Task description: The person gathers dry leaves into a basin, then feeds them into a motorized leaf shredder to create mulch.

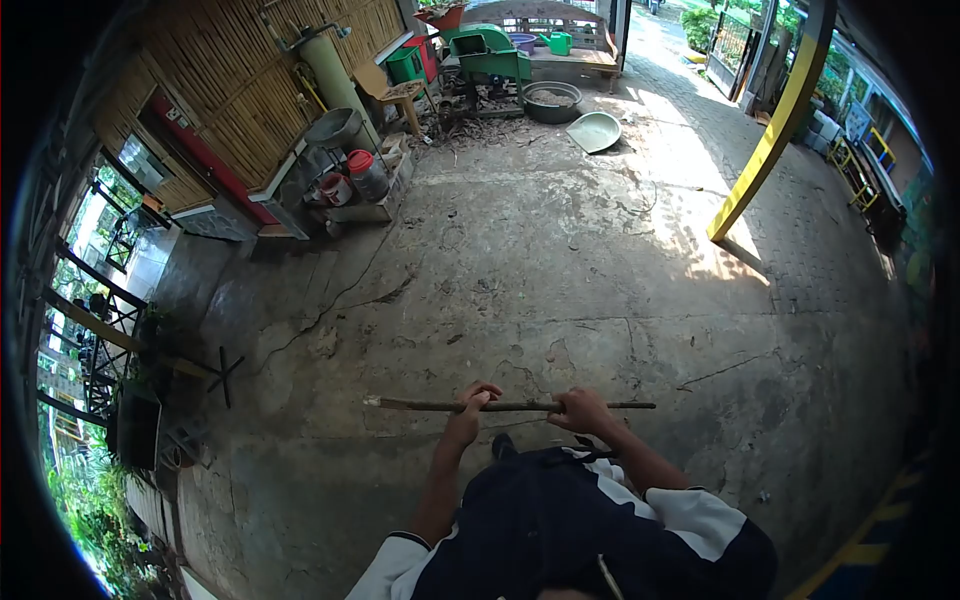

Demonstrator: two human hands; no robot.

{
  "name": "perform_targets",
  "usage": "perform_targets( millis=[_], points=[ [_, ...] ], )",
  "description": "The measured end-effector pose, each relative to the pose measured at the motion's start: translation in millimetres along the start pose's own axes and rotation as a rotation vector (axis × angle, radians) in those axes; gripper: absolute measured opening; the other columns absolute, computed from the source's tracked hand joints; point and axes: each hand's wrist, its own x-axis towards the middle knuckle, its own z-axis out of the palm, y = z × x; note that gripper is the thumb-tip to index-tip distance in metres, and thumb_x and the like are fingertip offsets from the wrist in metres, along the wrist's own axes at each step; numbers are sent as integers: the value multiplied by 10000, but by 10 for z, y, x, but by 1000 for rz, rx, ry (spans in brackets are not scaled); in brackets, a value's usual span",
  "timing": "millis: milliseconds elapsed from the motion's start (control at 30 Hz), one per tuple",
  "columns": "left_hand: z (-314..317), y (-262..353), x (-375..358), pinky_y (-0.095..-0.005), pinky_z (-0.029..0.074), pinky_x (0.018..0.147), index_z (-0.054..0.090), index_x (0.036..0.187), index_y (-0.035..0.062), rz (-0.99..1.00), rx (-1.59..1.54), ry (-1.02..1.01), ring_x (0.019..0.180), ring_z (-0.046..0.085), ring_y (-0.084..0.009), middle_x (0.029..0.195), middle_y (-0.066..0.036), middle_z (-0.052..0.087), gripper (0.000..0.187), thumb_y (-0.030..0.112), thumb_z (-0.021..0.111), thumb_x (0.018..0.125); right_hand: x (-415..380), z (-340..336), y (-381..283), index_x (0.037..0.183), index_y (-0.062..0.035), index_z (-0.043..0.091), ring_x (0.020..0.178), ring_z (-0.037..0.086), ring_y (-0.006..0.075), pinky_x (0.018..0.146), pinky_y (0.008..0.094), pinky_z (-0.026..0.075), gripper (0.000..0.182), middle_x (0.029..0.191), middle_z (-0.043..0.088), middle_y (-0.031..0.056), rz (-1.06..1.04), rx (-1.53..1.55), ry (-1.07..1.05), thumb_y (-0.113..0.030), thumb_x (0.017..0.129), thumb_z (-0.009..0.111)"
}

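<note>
A long thin brown stick (520, 406) lies level across the front of my body, its pale, frayed end at the left and a darker end at the right. My left hand (470, 408) is closed around it left of its middle, with the thumb along the stick. Farther right, my right hand (580, 410) wraps round the same stick, knuckles up. Both ends stick out past my hands. Beneath the stick is the cracked concrete floor (450, 340).
A yellow post (775, 125) stands at the right. Toward the back are a green machine (490, 60), a dark basin (551, 100), a pale green scoop (595, 132) and a wooden bench (575, 58). Red-lidded containers (367, 175) stand by the bamboo wall (230, 70).
</note>
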Motion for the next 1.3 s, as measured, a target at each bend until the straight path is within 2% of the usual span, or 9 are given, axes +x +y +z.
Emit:
perform_targets(
  millis=[67,133,333,500,733,1000,1133,1233,1300],
  points=[
    [-91,66,93,-335,473,914,658,1023,-12,24,20,2,975,610,-189,965,-99,652,314,216,469,918,135,17,-30,759,-55,661,703,664,389,676,503,509,330,674,654,165,10,5,22,-382,764,707],
    [-204,136,183,-336,473,914,658,1023,-12,22,6,-8,974,610,-188,964,-99,652,317,221,472,914,264,11,-85,844,-66,724,746,685,388,705,499,533,329,734,696,165,42,-37,-39,-387,774,699],
    [-541,13,565,-338,476,911,660,1020,-15,30,-56,-52,954,615,-190,949,-102,651,326,228,474,909,592,38,-182,845,-63,726,724,682,392,716,507,536,334,716,689,173,66,-33,-6,-389,782,689],
    [-347,104,1023,-339,473,884,669,1010,-4,-7,-6,-171,941,609,-182,935,-85,652,324,228,467,909,564,-180,25,843,-66,726,738,682,398,724,508,535,337,718,684,186,198,-51,-28,-396,782,692],
    [865,491,1832,-359,506,815,638,998,-20,169,55,-376,870,630,-198,887,-117,656,299,227,481,936,268,-867,1009,747,-61,666,679,657,406,661,502,516,292,646,632,180,262,-53,167,-351,758,703],
    [3266,1009,3349,-358,504,803,633,1042,-26,331,271,-572,857,623,-200,886,-131,643,283,203,492,952,-160,-1908,3145,706,-40,616,630,640,412,582,465,484,248,620,598,193,359,156,478,-268,778,682],
    [4238,1338,3912,-365,492,784,627,1093,-20,299,355,-592,861,609,-202,895,-127,642,331,276,502,1013,-445,-2950,3885,695,-48,621,644,646,412,591,469,491,259,625,607,191,410,81,433,-282,775,698],
    [4634,1558,4238,-362,490,792,616,1133,-12,336,303,-577,866,597,-195,899,-111,632,371,323,489,1039,-351,-3591,4334,724,-75,650,700,676,390,640,480,529,261,675,648,174,379,46,340,-327,765,703],
    [4769,1683,4462,-346,491,805,614,1158,-4,290,328,-459,882,592,-183,919,-93,628,374,326,481,1043,-157,-3972,4528,728,-77,652,717,679,394,657,490,531,267,687,655,175,362,49,294,-336,768,703]
  ],
)
